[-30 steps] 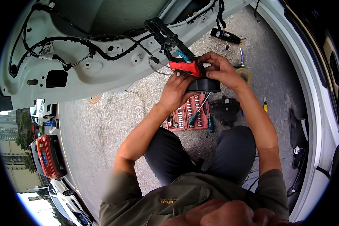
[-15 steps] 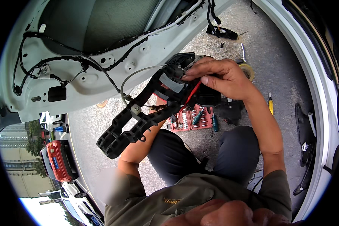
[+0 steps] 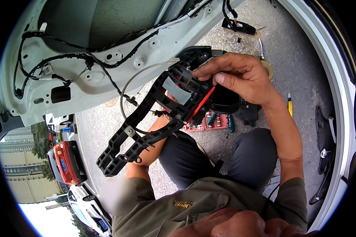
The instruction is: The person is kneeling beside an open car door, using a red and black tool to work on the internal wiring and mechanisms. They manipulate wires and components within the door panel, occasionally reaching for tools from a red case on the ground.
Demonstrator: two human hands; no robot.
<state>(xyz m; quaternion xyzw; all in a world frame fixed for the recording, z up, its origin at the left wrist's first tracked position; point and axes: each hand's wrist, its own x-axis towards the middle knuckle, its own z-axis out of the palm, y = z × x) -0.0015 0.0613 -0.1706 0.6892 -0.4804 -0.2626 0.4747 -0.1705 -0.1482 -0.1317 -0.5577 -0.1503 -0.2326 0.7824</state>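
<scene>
A long black plastic door-trim frame (image 3: 144,104), ribbed and open in the middle, hangs tilted in the air over my lap. A grey pad (image 3: 177,91) and a red strip (image 3: 203,103) show on its wider upper end. My left hand (image 3: 171,96) supports it from behind; most of that hand is hidden. Across the upper end, my right hand (image 3: 235,75) has its fingers bent on the frame and its thumb by the red strip. The fingertips are beside a small pale piece whose kind I cannot make out. A thin pale cable (image 3: 124,89) loops from the frame.
A stripped white car door (image 3: 106,85) with black wiring stands at the left. On the ground lie a red socket set (image 3: 217,123), a yellow-handled tool (image 3: 290,106), a tape roll (image 3: 268,70) and a wired black part (image 3: 239,27). The white door sill (image 3: 326,71) curves along the right.
The frame has turned its ribbed face more toward me, its lower end shifting slightly left and down. Both hands have stayed with it. The whole view has shifted a little.
</scene>
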